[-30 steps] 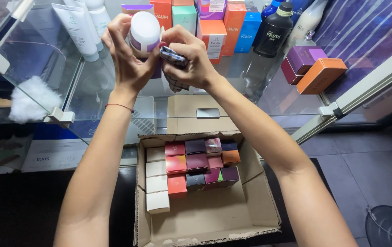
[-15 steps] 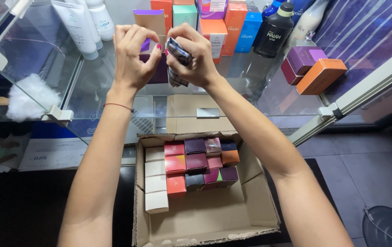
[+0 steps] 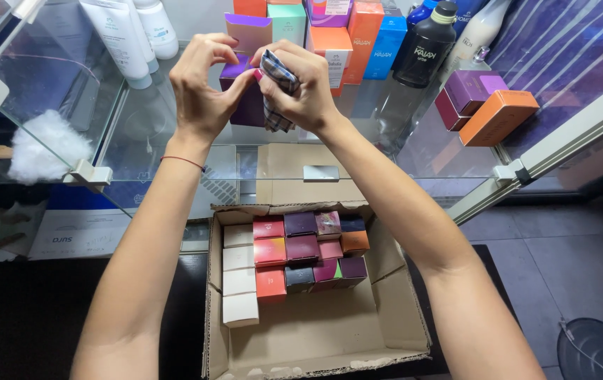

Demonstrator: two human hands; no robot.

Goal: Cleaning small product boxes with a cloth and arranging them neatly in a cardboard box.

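A purple box [image 3: 247,107] with its lid flap raised stands on the glass shelf [image 3: 168,151] in the middle of the head view. My left hand [image 3: 201,88] pinches the box's left top edge with its fingertips. Right beside it, my right hand [image 3: 305,91] is closed around a folded checked cloth [image 3: 277,76] pressed against the box's top right. Whatever is inside the box is hidden by my hands.
Below the shelf an open cardboard carton [image 3: 403,317] holds several small red, purple and white boxes [image 3: 300,248]. White tubes [image 3: 122,39], coloured boxes [image 3: 365,28], a black bottle [image 3: 424,49] and an orange box [image 3: 498,116] stand on the shelf. A cotton wad [image 3: 42,144] lies at left.
A second ago my left hand held a white-capped jar up high. That jar is out of sight now, and both hands have come down onto the purple box on the shelf.
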